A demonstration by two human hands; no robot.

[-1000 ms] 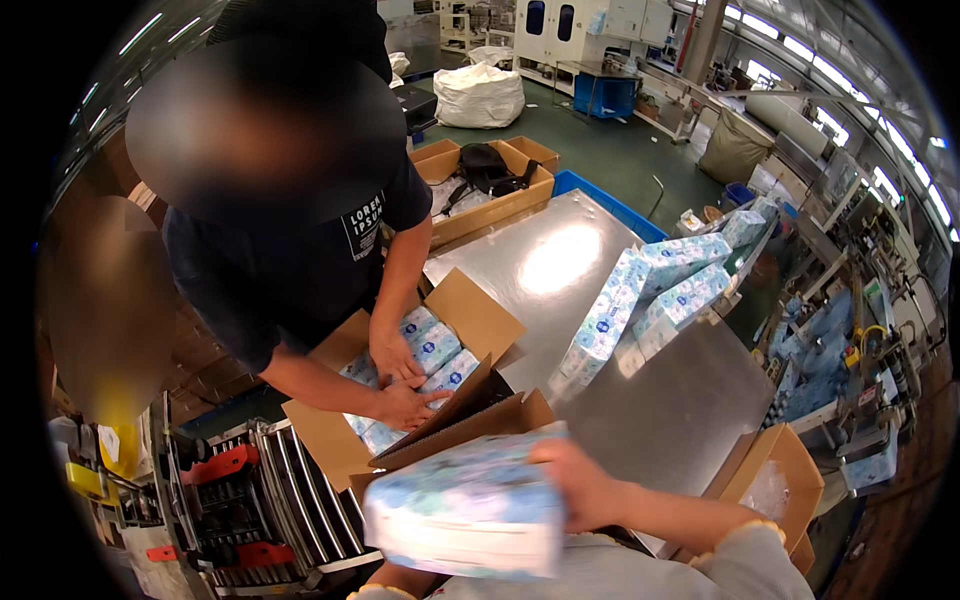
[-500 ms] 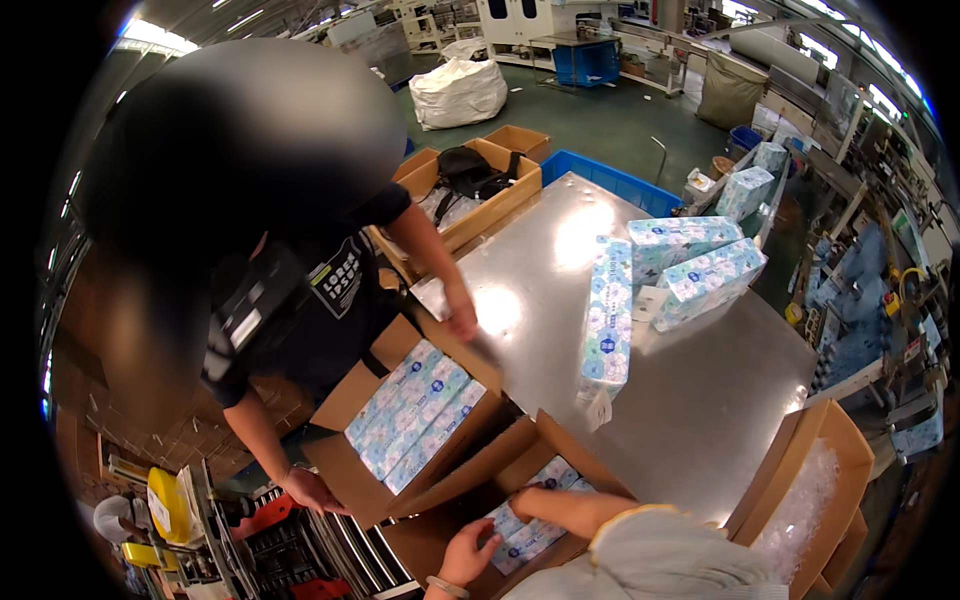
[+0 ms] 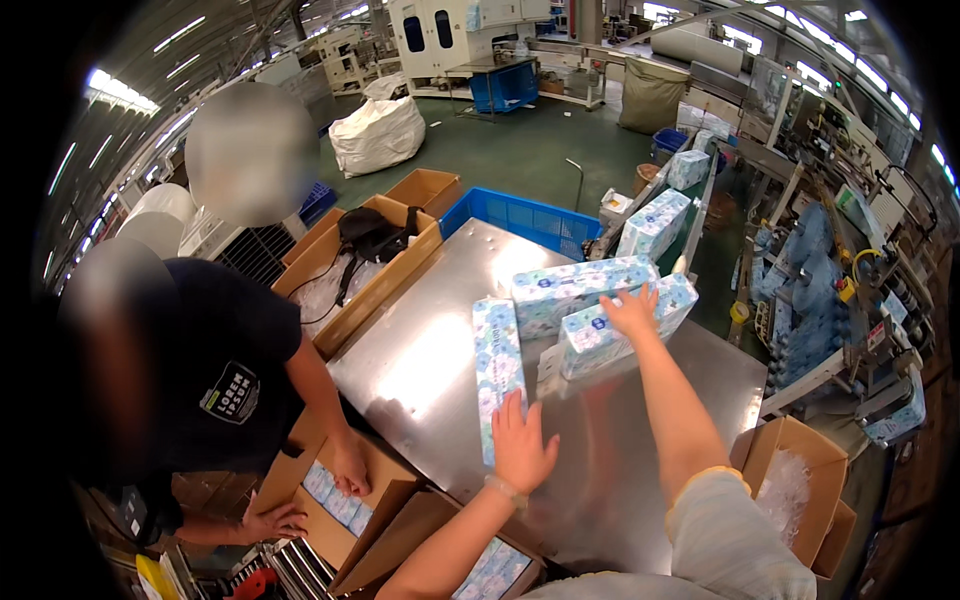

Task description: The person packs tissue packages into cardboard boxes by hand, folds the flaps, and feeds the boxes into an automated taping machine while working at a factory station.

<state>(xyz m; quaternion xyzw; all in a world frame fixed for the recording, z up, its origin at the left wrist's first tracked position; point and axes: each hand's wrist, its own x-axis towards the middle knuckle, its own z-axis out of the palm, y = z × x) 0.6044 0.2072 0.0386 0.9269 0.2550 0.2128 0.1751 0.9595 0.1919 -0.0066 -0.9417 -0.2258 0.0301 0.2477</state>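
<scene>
My left hand (image 3: 522, 448), fingers stretched, is at the near end of a long flowered blue-and-white pack (image 3: 497, 360) lying lengthwise on the metal table (image 3: 420, 360). My right hand (image 3: 634, 314) rests on top of another such pack (image 3: 590, 338) with its fingers spread. Behind that one stands a third flowered pack (image 3: 560, 290), set crosswise. Below my left forearm, an open carton holds more packs (image 3: 492, 572); the forearm hides part of it.
A co-worker's hand (image 3: 350, 468) reaches into another open carton (image 3: 385, 495) at left, over rollers. Further packs (image 3: 654, 222) stand on a conveyor at the far right. A blue crate (image 3: 520, 222) borders the table; a carton of clear plastic (image 3: 787, 492) is at right.
My hands have left the near carton and reached forward to the packs on the table. The view has swung right, and the co-worker's hand has moved into the other carton.
</scene>
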